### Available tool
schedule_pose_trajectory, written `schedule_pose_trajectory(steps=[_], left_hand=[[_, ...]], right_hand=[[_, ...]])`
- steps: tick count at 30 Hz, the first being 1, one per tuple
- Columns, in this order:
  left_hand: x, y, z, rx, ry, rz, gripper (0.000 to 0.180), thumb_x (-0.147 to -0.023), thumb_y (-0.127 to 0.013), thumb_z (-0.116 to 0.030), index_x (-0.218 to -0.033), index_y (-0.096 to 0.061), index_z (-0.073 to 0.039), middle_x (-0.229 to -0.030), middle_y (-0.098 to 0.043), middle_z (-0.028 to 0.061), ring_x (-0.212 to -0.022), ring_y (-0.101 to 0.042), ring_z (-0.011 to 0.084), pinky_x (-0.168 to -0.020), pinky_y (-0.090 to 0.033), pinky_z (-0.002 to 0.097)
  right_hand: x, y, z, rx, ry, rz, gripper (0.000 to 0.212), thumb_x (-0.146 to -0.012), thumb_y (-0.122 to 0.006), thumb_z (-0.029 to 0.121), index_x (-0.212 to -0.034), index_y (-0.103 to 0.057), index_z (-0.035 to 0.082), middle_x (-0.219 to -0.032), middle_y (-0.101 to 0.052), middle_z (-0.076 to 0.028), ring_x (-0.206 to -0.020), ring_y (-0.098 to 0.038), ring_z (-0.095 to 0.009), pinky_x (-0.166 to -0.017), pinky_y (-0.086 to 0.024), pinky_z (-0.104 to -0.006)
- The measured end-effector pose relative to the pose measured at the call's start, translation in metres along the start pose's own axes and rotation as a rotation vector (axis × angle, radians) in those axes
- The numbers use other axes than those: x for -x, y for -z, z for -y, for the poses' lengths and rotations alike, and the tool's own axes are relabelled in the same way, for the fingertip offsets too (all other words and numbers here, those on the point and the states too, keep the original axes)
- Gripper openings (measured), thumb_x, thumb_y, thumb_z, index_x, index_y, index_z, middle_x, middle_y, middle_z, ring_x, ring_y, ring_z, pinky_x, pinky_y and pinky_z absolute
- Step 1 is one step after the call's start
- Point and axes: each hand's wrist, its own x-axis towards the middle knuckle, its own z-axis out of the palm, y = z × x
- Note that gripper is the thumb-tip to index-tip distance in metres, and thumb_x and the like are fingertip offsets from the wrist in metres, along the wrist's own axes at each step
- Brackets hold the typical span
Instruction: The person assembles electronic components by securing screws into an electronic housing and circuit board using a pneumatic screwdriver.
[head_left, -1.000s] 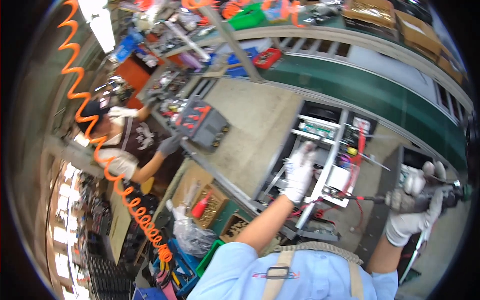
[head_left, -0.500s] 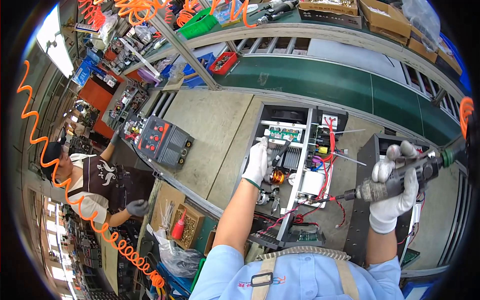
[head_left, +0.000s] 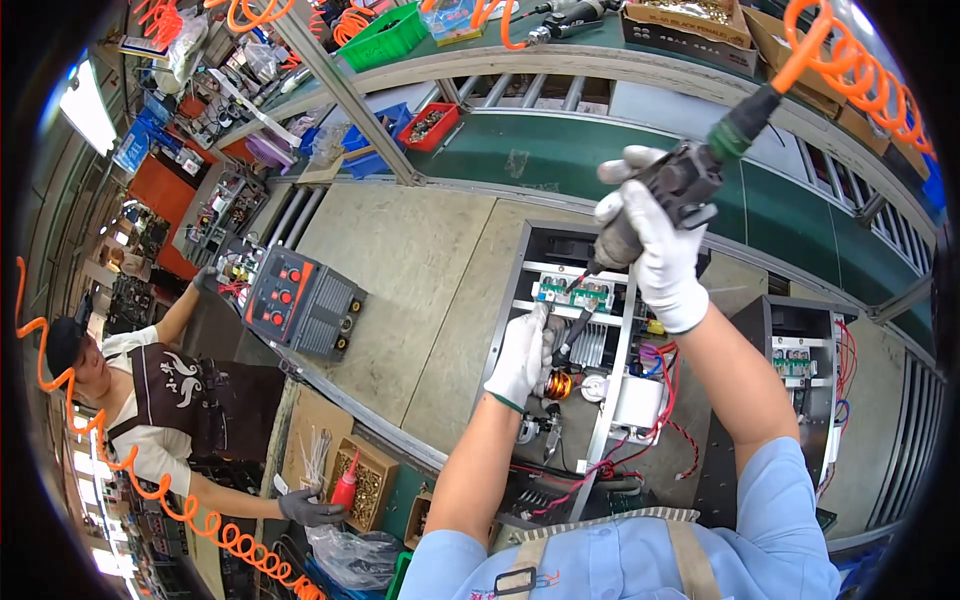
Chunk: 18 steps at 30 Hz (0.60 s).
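Note:
My right hand (head_left: pixel 662 262), in a white glove, grips a dark air screwdriver (head_left: pixel 622 240) with a green hose fitting. Its bit points down and left, with the tip at the small green circuit board (head_left: pixel 590 293) inside an open machine housing (head_left: pixel 507 305); whether it touches a screw is too small to tell. My gloved left hand (head_left: pixel 520 355) is closed at the board's near edge, beside a thick black cable (head_left: pixel 572 338). What its fingertips pinch, if anything, is hidden. Nearer me in the housing are a copper coil (head_left: pixel 557 384), a white block (head_left: pixel 637 404) and red wires.
A second open housing (head_left: pixel 790 345) stands at right, and a finished-looking machine with red knobs (head_left: pixel 300 303) at left. Beyond runs a green conveyor (head_left: pixel 580 165). A co-worker's gloved hand (head_left: pixel 312 507) is by a red bottle (head_left: pixel 345 485) and a screw box. An orange coiled hose (head_left: pixel 870 85) hangs at upper right.
My right hand has carried the screwdriver from the right side up and left, over the board. My left hand stays near the board. The co-worker's hand has moved to the red bottle.

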Motion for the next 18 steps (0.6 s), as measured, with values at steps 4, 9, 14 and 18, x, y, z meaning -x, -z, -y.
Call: schedule_pose_trajectory(steps=[4, 9, 14, 18], left_hand=[[-0.005, 0.003, 0.006, 0.015, -0.082, 0.002, 0.041, -0.097, -0.045, -0.044, -0.081, -0.059, -0.008, -0.051, -0.039, -0.0058, -0.036, -0.031, 0.0057, -0.032, -0.024, 0.0228], [-0.007, 0.006, 0.002, 0.049, -0.073, 0.005, 0.041, -0.097, -0.046, -0.042, -0.083, -0.061, -0.006, -0.052, -0.04, -0.0059, -0.037, -0.032, 0.0053, -0.033, -0.027, 0.0218], [-0.007, 0.004, 0.001, 0.058, -0.038, -0.01, 0.04, -0.097, -0.046, -0.041, -0.083, -0.06, -0.006, -0.052, -0.04, -0.0055, -0.036, -0.032, 0.0055, -0.033, -0.026, 0.0222], [-0.014, 0.008, 0.007, 0.074, -0.045, -0.003, 0.041, -0.097, -0.046, -0.042, -0.082, -0.06, -0.006, -0.051, -0.04, -0.0049, -0.035, -0.031, 0.006, -0.032, -0.024, 0.0229]], right_hand=[[-0.002, -0.014, -0.028, 0.015, -0.034, 0.046, 0.03, -0.088, -0.059, 0.0, -0.117, -0.053, 0.001, -0.101, -0.064, -0.015, -0.073, -0.063, -0.016, -0.066, -0.053, -0.0286], [0.001, -0.021, -0.046, 0.023, -0.092, 0.091, 0.032, -0.087, -0.058, -0.001, -0.118, -0.052, 0.001, -0.101, -0.064, -0.014, -0.074, -0.063, -0.016, -0.067, -0.053, -0.0282], [0.003, -0.026, -0.049, 0.073, -0.095, 0.15, 0.033, -0.087, -0.058, 0.0, -0.119, -0.051, 0.001, -0.101, -0.063, -0.013, -0.074, -0.063, -0.015, -0.068, -0.053, -0.0276], [0.001, -0.047, -0.06, -0.013, -0.162, 0.236, 0.036, -0.08, -0.062, -0.006, -0.114, -0.051, 0.003, -0.102, -0.06, -0.004, -0.092, -0.06, -0.011, -0.077, -0.051, -0.0245]])
